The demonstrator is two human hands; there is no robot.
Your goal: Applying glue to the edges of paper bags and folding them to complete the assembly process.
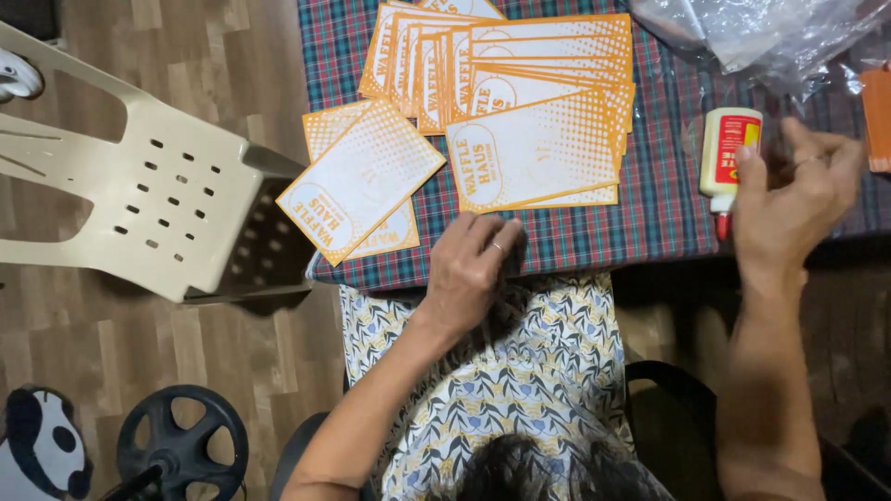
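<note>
The person's left hand (471, 269) rests at the near edge of the table covered in a dark plaid cloth (650, 195), its fingers curled loosely and gripping nothing; the fingertips touch the cloth just below the nearest of the orange-and-white printed paper sheets (531, 148). That sheet lies face up on top of a fanned stack of like sheets (520, 56) that runs toward the far edge, each one offset so its border shows, which looks like a way to keep them easy to lift one at a time. Two more sheets (360, 181) lie tilted at the near left corner of the table, partly hanging over the edge above a beige plastic chair (158, 199) tipped on the wooden floor.

The right hand (798, 199) is raised near the near right edge, fingers closed around the small white glue bottle with a red label and red nozzle (727, 153). The bottle points nozzle-down toward the person, probably so the glue sits at the tip. Crumpled clear plastic wrap (761, 32) lies at the far right corner.
</note>
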